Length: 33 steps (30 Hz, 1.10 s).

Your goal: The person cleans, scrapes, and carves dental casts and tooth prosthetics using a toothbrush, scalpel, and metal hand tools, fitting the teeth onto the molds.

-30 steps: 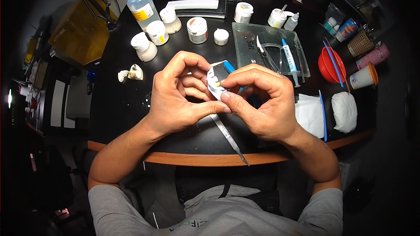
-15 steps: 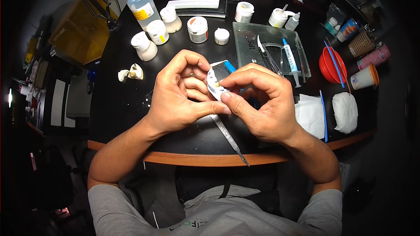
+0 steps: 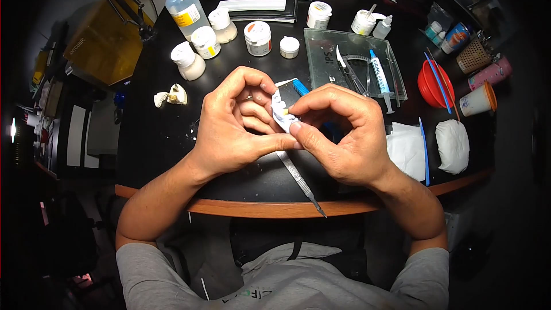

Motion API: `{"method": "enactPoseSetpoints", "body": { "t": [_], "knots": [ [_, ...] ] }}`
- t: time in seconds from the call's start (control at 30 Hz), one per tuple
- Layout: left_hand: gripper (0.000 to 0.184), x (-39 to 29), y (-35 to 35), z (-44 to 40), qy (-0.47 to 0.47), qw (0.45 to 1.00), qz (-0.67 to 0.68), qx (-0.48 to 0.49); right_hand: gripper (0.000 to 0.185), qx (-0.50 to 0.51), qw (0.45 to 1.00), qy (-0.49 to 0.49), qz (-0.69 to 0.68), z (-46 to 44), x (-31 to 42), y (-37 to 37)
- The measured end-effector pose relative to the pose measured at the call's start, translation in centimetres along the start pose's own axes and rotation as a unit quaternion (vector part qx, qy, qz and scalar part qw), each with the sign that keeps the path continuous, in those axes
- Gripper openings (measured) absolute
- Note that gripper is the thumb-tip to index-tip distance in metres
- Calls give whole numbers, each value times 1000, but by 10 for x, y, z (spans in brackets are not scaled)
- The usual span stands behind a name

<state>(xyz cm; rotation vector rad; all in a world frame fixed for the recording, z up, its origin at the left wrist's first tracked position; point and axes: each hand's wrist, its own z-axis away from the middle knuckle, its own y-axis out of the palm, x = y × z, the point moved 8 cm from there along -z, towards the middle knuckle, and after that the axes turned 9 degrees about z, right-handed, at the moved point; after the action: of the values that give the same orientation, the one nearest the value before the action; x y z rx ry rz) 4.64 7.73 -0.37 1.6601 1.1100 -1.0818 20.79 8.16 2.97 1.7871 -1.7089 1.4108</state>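
Note:
A small whitish dental model point(image 3: 280, 113) with a yellowish tooth-like piece on it is held up over the black desk between both hands. My left hand point(image 3: 232, 123) grips the model from the left, fingertips at its upper end and thumb along its lower end. My right hand point(image 3: 350, 138) pinches its right side near the yellowish piece, with index finger and thumb. Below the hands, a metal scalpel-like tool point(image 3: 299, 181) lies slanting over the desk's wooden edge. Just behind my right hand a blue ridged object point(image 3: 300, 87) is partly hidden.
Model pieces point(image 3: 177, 95) lie at the left. Behind stand several white jars point(image 3: 258, 39) and a clear bottle point(image 3: 186, 8). A glass slab point(image 3: 321, 51) carries a firing paste syringe point(image 3: 379, 74) and metal tools. At the right are a red bowl point(image 3: 429, 89), white tissue point(image 3: 406, 152) and a wrapped white lump point(image 3: 452, 146).
The model has tilted slightly between my fingers, and the yellowish piece shows a little more than half a second ago. Both hands keep their grip.

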Motion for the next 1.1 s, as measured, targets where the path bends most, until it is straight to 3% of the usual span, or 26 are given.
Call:
{"method": "enactPoseSetpoints", "body": {
  "t": [0.6,0.7,0.83,0.93,1.0,1.1],
  "knots": [
    [61,4,3,1,-40,999,14,8,12,1,999,40,-28,2,-3,0],
    [62,0,2,1,2,1000,-3,6,14,-2,1000,29,-5,2,0,0],
    [54,-11,7,4,111,981,-156,28,13,-4,999,29,16,4,-3,3],
    [52,-11,6,5,131,976,-172,27,13,17,998,64,-6,5,-6,5],
    [53,-15,8,5,138,967,-214,30,12,45,973,177,-144,13,-24,15],
    [54,-20,13,7,158,959,-230,45,10,91,953,219,-188,13,-27,16]
  ]
}}
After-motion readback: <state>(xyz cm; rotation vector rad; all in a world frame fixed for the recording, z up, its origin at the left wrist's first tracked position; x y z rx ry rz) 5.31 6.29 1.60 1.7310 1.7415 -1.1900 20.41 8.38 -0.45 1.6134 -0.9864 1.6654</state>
